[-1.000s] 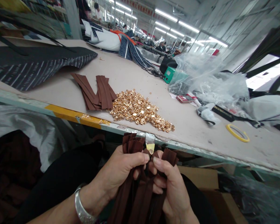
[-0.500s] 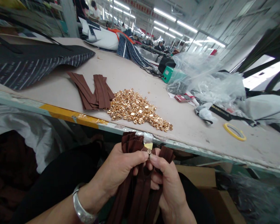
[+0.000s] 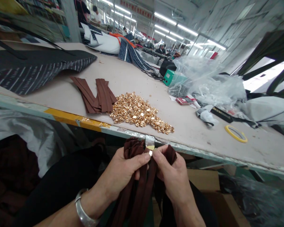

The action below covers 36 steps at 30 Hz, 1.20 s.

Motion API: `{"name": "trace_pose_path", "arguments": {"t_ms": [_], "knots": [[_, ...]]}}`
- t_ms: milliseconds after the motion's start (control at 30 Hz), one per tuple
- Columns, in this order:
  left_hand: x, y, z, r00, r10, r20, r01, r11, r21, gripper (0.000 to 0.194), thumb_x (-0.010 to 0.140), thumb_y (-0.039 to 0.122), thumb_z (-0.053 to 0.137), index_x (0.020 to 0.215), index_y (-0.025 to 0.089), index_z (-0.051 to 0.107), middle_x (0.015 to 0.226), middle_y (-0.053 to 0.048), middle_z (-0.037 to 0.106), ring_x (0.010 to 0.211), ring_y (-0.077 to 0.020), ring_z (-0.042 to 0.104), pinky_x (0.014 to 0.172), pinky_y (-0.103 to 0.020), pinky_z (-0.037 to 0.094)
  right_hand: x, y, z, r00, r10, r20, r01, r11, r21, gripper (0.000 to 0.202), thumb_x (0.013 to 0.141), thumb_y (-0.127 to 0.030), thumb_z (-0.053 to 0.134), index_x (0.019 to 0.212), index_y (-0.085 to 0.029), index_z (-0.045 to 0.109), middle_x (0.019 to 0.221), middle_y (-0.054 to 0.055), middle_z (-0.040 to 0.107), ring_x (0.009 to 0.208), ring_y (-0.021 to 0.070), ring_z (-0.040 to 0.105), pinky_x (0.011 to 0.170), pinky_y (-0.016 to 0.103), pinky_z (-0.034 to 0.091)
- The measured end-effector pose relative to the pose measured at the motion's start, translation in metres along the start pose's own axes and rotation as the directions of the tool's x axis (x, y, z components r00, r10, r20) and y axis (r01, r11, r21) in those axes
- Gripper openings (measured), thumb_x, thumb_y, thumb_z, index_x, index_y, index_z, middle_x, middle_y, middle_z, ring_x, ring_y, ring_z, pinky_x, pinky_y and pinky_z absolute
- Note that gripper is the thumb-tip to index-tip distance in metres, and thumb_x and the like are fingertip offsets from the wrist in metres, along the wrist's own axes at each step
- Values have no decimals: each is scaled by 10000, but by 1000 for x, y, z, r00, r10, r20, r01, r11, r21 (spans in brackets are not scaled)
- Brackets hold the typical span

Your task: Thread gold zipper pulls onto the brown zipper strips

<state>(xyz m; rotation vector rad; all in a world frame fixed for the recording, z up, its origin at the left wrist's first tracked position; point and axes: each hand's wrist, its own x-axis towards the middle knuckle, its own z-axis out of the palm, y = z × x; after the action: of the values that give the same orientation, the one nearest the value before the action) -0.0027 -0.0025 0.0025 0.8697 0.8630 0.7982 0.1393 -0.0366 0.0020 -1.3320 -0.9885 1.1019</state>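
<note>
My left hand is closed around a bundle of brown zipper tapes, whose long ends hang down over my lap. Between my two thumb tips sits a small shiny gold zipper slider, at the top of one tape. My right hand pinches at that slider, with more folded brown zipper tape in its fingers. The fingertips behind the tapes are partly hidden. Just beyond my hands, a heap of gold zipper sliders lies on the table. Brown zipper strips rest against its left side.
Dark striped material covers the table's left part. To the right are a green box, clear plastic bags and a yellow tape roll. A cardboard box stands below the table edge. People work far back.
The right fingers have shifted and curled behind the tape, and the right thumb stays by the slider. The slider now catches light. The view has tilted slightly.
</note>
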Motion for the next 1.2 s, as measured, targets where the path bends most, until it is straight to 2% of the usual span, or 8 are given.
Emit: {"name": "trace_pose_path", "arguments": {"t_ms": [167,367,433,600,767,867,1000,1200], "knots": [[4,-6,3,996,-76,-50,71,993,-98,348,774,403,681,562,167,539,414,47,447,399,-80,400,413,-196,292,4,-12,8,971,-234,-58,189,889,-418,272,869,-380,610,694,-177,561,586,-34,543,526,106,472,509,224,385],[9,-5,10,989,-131,-63,111,958,-263,246,697,362,762,710,161,621,478,54,510,395,-57,406,411,-171,308,32,-29,17,813,-579,-56,257,445,-858,203,848,-287,603,701,-200,494,616,-26,536,551,139,482,550,270,339],[11,-4,10,990,-128,-66,107,959,-262,238,681,340,766,695,153,619,495,50,518,392,-50,399,404,-170,304,39,-34,20,827,-558,-61,268,489,-830,182,859,-301,599,733,-201,514,632,-25,560,571,146,508,557,269,352],[6,-8,10,994,-105,-29,98,978,-182,159,668,266,737,685,150,629,488,50,501,402,-60,401,398,-177,290,28,-35,19,950,-303,81,305,832,-462,140,882,-314,588,912,-188,639,719,-8,644,668,151,594,589,241,444],[-6,-15,7,997,-45,66,57,980,-189,144,642,246,727,701,149,639,559,39,535,434,-60,394,415,-189,296,13,-28,-5,975,-125,186,167,958,-233,235,902,-403,578,822,-189,628,568,-46,546,526,117,524,505,226,403],[-6,-14,3,994,-98,47,105,974,-198,175,620,270,733,653,152,607,517,51,500,404,-57,389,427,-202,280,17,-30,-18,990,-127,60,138,961,-241,334,835,-450,653,657,-202,517,455,-86,427,420,92,391,438,224,317],[-4,-11,-1,995,-98,15,99,978,-183,177,624,275,725,653,153,601,525,46,515,406,-61,409,448,-210,285,31,-38,-15,933,-346,-104,202,738,-644,243,773,-415,705,713,-192,630,535,-57,497,493,122,443,505,252,349],[-6,-11,1,997,-80,-9,77,984,-162,148,649,264,690,646,158,586,529,47,506,408,-61,382,446,-215,273,48,-41,5,898,-440,33,150,235,-960,133,869,-309,605,841,-207,685,805,49,711,728,227,638,650,312,382]]}}
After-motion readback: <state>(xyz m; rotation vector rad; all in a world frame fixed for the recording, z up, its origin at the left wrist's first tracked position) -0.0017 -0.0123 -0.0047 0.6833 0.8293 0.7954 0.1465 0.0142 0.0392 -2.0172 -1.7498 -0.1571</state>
